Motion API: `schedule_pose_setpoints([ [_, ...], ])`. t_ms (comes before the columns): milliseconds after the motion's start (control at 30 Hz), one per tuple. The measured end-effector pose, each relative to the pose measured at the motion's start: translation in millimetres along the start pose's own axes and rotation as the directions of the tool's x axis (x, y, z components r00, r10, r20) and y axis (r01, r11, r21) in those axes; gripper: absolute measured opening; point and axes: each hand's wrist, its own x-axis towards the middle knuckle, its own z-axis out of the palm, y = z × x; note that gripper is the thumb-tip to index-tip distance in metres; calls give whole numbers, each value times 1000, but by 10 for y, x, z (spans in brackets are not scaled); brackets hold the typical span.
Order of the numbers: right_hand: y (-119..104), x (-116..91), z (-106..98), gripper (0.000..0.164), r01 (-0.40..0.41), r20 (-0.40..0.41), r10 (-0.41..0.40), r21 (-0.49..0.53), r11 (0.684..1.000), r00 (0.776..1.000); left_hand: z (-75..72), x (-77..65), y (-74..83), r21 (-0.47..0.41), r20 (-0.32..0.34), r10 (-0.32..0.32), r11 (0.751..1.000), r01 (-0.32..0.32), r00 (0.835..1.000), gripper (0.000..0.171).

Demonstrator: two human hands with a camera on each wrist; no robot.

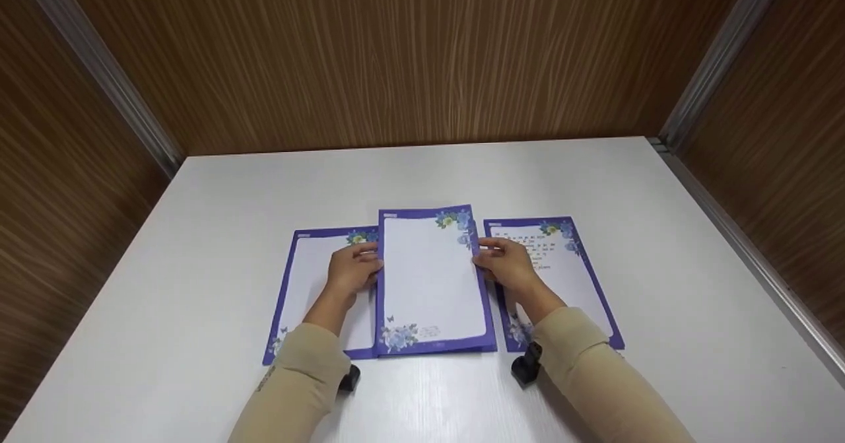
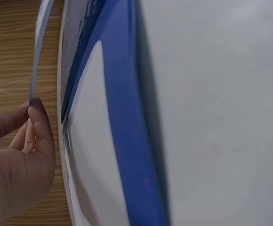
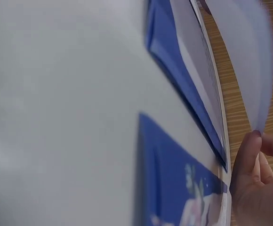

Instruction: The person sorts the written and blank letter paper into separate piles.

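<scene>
Sheet, held, one (image 1: 429, 271): purple border, blue flowers at two corners; raised above the desk (image 1: 422, 179), between the two outer sheets. Bowed along its length in the right wrist view.

Left grip (image 1: 353, 268): thumb and fingers pinching the sheet's left edge. Right grip (image 1: 508, 265): same hold, right edge. Likely fault: uneven pull or squeeze, which would crease or buckle the thin paper; cause, contact by edges only, the middle unsupported.

Sheet beneath (image 3: 164, 33), purple border: on the desk, under the held one. Likely fault: dragged askew if the raised sheet's lower edge catches it.

Left sheet (image 1: 307, 284): flat, partly covered in the head view by the left hand and held sheet. Right sheet (image 1: 581, 304): flat, lines of writing at top. Likely fault: shifted by a low pass of the right sleeve (image 1: 574, 331) or the black wrist unit (image 1: 526, 366), both near its lower edge.
</scene>
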Motion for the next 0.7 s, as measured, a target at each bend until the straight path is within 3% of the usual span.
schedule_pose_setpoints([
  [200,9,-9,123,40,26,5,-27,38,999,1000,-115,17,-24,-43,-1,9,999,-9,1000,42],
  [700,-32,-45,512,36,43,-3,-43,22,999,999,-517,7,-77,13,0,-22,1000,22,1000,42],
])
